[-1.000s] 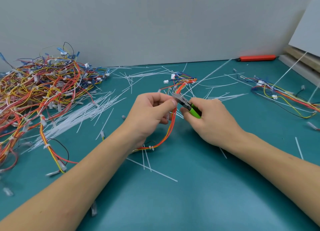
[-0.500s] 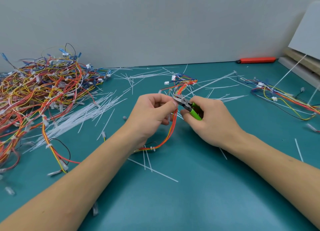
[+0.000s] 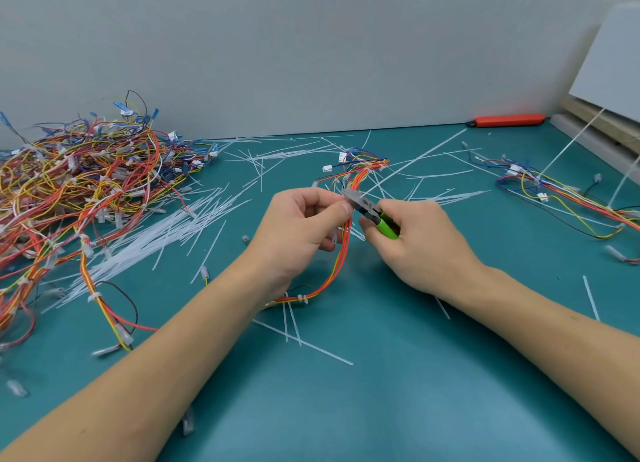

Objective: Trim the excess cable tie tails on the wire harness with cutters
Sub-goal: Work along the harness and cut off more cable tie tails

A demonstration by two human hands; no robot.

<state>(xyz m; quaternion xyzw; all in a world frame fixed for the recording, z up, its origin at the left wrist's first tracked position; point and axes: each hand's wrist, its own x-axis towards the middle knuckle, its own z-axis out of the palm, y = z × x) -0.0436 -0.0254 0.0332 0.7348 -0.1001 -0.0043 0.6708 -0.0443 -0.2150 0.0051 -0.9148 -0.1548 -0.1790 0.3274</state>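
Cutters (image 3: 367,208) sat gripped in the right hand (image 3: 420,246); the left hand (image 3: 301,233) pinched the limp, light harness (image 3: 341,253) mid-surface. Holding close beside each tie seemed wise, since loose wires flop.

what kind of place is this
Probably a wire harness assembly bench: a big pile of harnesses on a teal mat, loose cable ties scattered about, and green-handled cutters in use.

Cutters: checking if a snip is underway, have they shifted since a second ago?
No: the cutters stay put against the red pen by the wall.
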